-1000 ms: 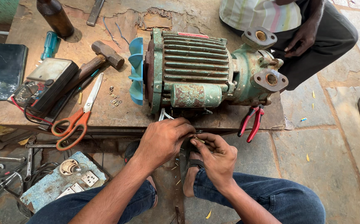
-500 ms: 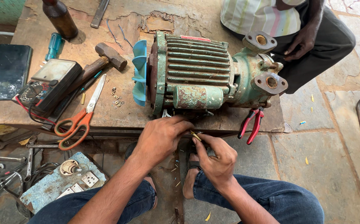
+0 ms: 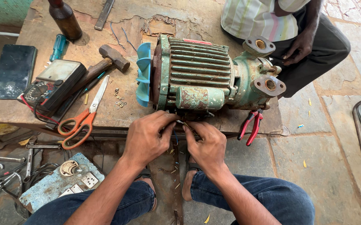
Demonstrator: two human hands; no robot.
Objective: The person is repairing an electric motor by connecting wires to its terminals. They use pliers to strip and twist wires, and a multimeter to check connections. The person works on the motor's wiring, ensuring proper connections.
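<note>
A worn green electric motor pump with a light blue fan lies on its side on a low wooden table. My left hand and my right hand meet at the table's front edge, just below the motor's cylindrical green part. Both pinch thin wires that come out from under the motor. What the fingertips hold beyond the wires is hidden.
On the table lie orange-handled scissors, a hammer, a multimeter, a blue screwdriver, a brown bottle, small nuts and red pliers. Another person sits behind the pump. Tools and a switch board lie on the floor at left.
Both hands have moved up a little, closer to the underside of the motor, and still work the wires. The view has shifted slightly.
</note>
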